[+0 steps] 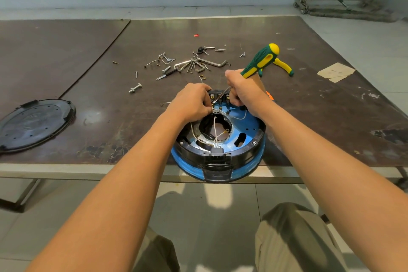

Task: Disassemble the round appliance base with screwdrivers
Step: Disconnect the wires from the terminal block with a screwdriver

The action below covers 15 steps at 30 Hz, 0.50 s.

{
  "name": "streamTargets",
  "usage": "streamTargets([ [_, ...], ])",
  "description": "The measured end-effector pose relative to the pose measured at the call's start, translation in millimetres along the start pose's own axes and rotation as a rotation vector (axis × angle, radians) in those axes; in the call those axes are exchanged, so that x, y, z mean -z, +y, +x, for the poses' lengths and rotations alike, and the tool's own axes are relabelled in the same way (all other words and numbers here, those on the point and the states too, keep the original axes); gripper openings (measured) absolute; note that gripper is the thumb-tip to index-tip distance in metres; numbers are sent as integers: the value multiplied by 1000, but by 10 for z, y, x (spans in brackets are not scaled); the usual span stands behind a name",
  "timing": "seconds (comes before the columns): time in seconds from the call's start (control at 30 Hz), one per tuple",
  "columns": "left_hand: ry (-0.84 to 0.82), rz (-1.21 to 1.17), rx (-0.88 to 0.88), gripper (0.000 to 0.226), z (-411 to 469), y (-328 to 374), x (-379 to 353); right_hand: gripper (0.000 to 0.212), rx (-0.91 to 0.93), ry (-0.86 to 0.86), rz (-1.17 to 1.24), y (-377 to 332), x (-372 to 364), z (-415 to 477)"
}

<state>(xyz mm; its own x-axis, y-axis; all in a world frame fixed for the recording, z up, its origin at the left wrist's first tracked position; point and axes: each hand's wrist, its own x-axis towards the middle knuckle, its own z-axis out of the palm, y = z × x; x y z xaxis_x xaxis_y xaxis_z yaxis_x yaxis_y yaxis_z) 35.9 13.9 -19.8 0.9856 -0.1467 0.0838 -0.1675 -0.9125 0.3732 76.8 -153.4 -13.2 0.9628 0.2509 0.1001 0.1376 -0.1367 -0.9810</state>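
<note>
The round appliance base (240,148), blue with a black ring and loose white wires around its open centre, lies at the table's near edge and overhangs it a little. My right hand (242,88) grips a green and yellow screwdriver (262,59); its shaft slants down to the black terminal block at the far rim of the base. My left hand (192,101) rests on that far rim, its curled fingers pinching a white wire beside the screwdriver tip. The tip itself is partly hidden between my hands.
A removed round black cover (33,123) lies at the table's left. Loose screws, bolts and hex keys (189,64) are scattered behind the base. A second green and yellow tool (284,66) lies behind my right hand. A paper scrap (335,72) sits at the right.
</note>
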Motion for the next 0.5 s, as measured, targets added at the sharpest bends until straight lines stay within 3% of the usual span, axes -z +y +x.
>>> streamTargets([
  [0.33,-5,-17,6,8,5,-4,12,20,-264,76,-35,-108,-31,158],
  [0.5,-7,-17,23,11,12,-10,9,28,-155,83,-32,-80,-92,133],
])
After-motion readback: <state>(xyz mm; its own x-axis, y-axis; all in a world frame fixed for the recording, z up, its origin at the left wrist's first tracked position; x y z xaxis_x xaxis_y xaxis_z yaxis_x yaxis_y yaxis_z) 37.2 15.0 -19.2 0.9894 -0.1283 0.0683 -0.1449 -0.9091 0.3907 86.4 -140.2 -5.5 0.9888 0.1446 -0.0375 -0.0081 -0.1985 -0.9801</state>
